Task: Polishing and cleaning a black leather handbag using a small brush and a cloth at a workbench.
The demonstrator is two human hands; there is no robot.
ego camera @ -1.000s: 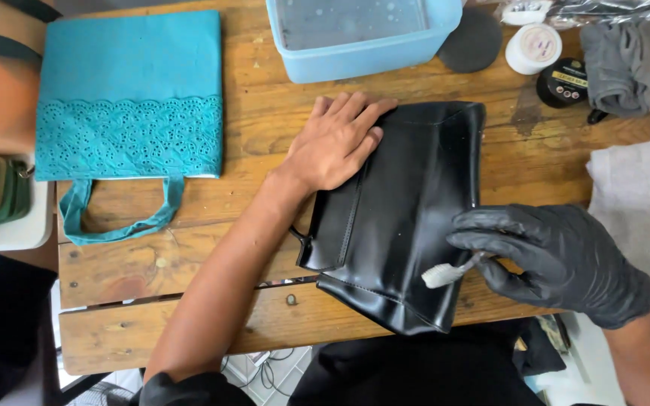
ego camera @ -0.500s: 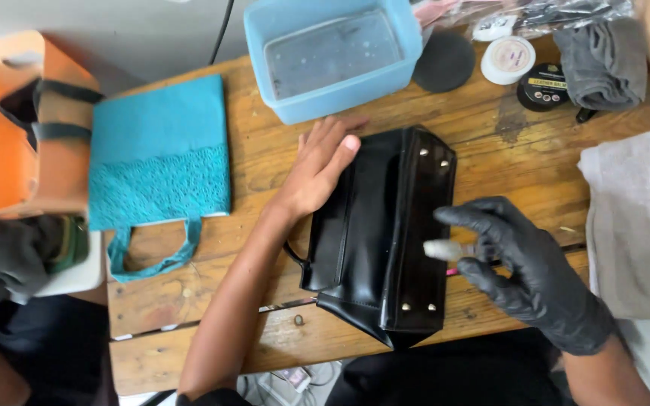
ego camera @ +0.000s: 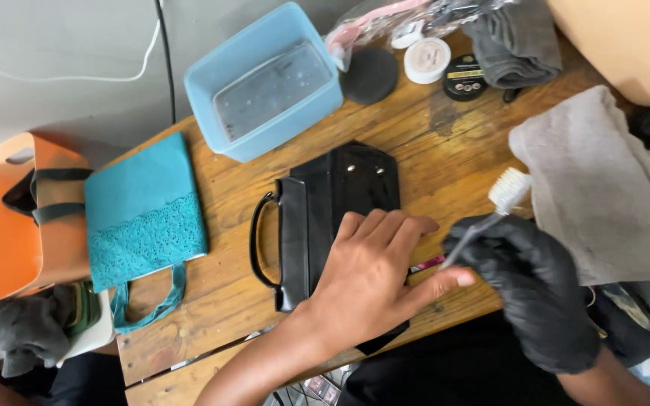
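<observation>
bright even daylight, soft shadows, slight motion blur lower right, mild wide-angle bending at edges.

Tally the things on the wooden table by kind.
Bags: 2, black handbag, teal lace bag
Tubs: 1, blue tub
Round tins and lids: 3
Cloths: 2
Toothbrush: 1, in gloved right hand
Total: 9

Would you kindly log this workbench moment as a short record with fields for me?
Surface: wooden table
Left hand: bare, palm down, pressing flat on the black handbag
Right hand: black glove, gripping a toothbrush, bristles raised above the table
Handbag: lying flat, handle toward the teal bag
Behind handbag: blue tub, black round pad, white tin, dark tin
Right side: grey towel
Left edge: orange bin
</observation>
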